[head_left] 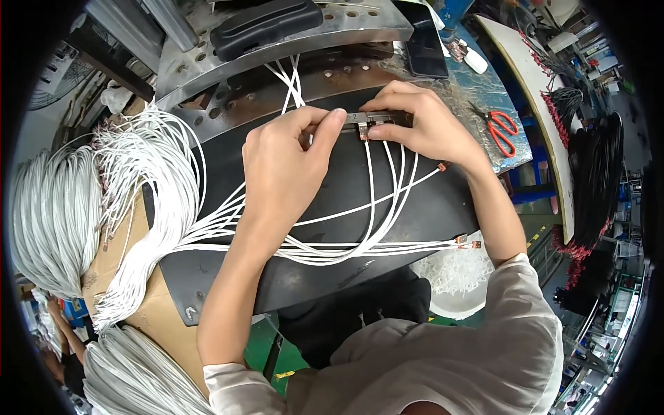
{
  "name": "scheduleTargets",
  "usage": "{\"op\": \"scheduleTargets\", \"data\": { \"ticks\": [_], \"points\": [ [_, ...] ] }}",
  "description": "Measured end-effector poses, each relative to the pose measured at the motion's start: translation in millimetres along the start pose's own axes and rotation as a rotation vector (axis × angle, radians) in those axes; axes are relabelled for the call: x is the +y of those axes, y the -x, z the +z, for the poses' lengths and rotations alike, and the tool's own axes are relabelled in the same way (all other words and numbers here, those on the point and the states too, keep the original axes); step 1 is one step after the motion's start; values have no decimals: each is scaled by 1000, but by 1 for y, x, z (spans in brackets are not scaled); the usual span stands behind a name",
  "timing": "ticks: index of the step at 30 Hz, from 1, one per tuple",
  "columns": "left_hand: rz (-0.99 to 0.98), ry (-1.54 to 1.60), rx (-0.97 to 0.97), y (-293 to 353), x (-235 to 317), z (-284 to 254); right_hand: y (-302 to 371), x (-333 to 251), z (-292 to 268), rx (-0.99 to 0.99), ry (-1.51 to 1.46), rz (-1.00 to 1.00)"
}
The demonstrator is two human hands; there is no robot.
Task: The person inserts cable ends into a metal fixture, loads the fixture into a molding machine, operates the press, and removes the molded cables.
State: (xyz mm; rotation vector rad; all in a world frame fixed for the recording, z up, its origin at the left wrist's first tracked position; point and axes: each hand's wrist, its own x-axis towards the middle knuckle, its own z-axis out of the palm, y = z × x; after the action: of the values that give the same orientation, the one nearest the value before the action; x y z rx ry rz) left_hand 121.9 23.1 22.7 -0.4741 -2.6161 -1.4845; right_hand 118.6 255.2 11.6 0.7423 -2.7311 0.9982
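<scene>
A dark metal bar with slots (355, 118) lies crosswise between my hands. My left hand (283, 162) is closed, thumb and fingertips pinched at the bar's left end. My right hand (432, 121) grips the right part, its thumb below and fingers over the top. Near my right thumb, a small connector (363, 130) on a white cable (371, 183) sits against the bar. More white cables curve down from under my right hand. One loose connector (443, 167) with copper-coloured parts rests right of the hands; others (461, 241) lie nearer me on the black mat (332, 214).
A heavy steel press plate (304, 34) spans the back. Bundled white cables (162, 200) spread over cardboard at left, beside coils (55, 214). Red-handled scissors (503, 131) and a phone (424, 52) lie at right. A white tub of clippings (456, 283) stands below the mat's edge.
</scene>
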Motion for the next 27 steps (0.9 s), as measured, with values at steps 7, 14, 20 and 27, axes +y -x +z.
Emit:
{"op": "scheduleTargets", "data": {
  "ticks": [7, 14, 20, 27],
  "points": [
    [-3, -10, 10, -2, -3, -3, 1, -6, 4, 1, 35, 46],
    [20, -46, 19, -6, -4, -4, 6, 3, -9, -49, -39, -8],
    [45, -76, 35, -3, -5, -3, 8, 0, -4, 14, 4, 45],
    [209, -171, 136, -7, -20, -4, 0, -7, 0, 21, 161, -5]
  ]
}}
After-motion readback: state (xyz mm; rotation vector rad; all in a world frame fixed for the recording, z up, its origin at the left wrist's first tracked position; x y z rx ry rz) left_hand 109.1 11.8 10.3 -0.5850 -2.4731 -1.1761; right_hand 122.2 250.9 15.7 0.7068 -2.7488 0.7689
